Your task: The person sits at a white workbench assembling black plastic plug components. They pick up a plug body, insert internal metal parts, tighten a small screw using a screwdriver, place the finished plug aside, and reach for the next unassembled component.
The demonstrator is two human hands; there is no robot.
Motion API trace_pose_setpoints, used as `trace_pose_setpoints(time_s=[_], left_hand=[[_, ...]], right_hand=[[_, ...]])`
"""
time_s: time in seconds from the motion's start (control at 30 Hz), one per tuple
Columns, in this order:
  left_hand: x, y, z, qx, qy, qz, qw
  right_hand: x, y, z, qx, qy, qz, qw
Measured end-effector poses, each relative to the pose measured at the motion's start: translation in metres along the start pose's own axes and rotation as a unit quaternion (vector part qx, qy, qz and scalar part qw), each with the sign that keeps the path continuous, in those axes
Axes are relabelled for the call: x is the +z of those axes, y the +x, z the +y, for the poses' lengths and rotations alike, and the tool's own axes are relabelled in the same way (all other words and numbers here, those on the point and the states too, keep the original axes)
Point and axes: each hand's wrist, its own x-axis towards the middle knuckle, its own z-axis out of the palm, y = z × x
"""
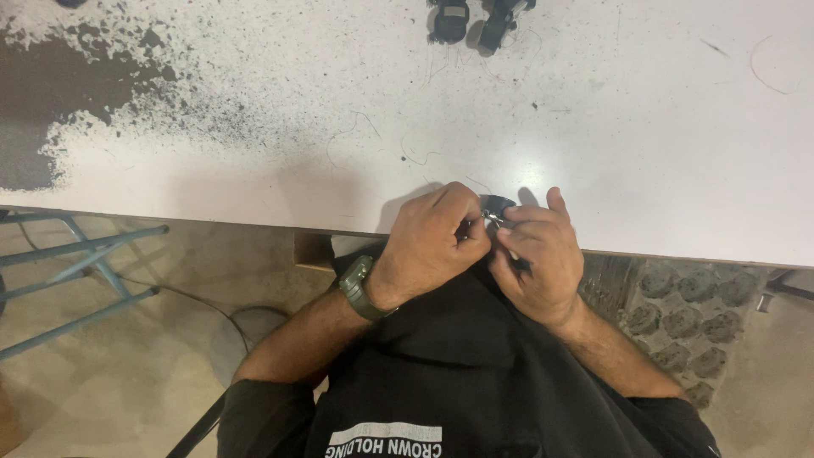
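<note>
At the near edge of the white surface [254,170], the left hand [432,242] and right hand [538,259] meet, both grips clenched on 1 small dark part [496,203]; the right also grasps a thin tool [513,254].

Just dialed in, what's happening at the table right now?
A person works at the near edge of a white table. The left hand and right hand are pressed together around a small dark part, with a thin tool in the right hand. Two more small dark parts sit at the far edge.
</note>
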Motion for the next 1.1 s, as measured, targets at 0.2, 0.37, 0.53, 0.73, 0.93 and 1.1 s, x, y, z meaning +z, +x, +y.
trace_pose_setpoints(time_s=[0.2, 0.37, 0.53, 0.73, 0.93, 1.1], left_hand=[[-0.013, 0.014, 0.001, 0.065, 0.038, -0.012, 0.997], [-0.028, 0.077, -0.022, 0.110, 0.222, 0.026, 0.969], [-0.006, 0.154, -0.037, 0.101, 0.356, 0.045, 0.928], [-0.005, 0.115, -0.018, 0.017, 0.263, -0.109, 0.959], [-0.018, 0.036, 0.001, 0.066, 0.168, -0.062, 0.982], [-0.026, 0.010, 0.004, 0.051, 0.190, -0.066, 0.978]], right_hand=[[-0.026, 0.004, 0.026, 0.056, -0.091, 0.006, 0.994], [-0.051, -0.004, 0.054, 0.096, -0.087, 0.119, 0.984], [-0.054, -0.004, 0.050, 0.118, -0.090, 0.096, 0.984], [-0.069, 0.021, 0.038, 0.137, -0.124, -0.007, 0.983], [-0.063, 0.039, 0.021, 0.107, -0.118, -0.097, 0.982], [-0.035, 0.056, -0.003, 0.075, -0.088, -0.146, 0.983]])
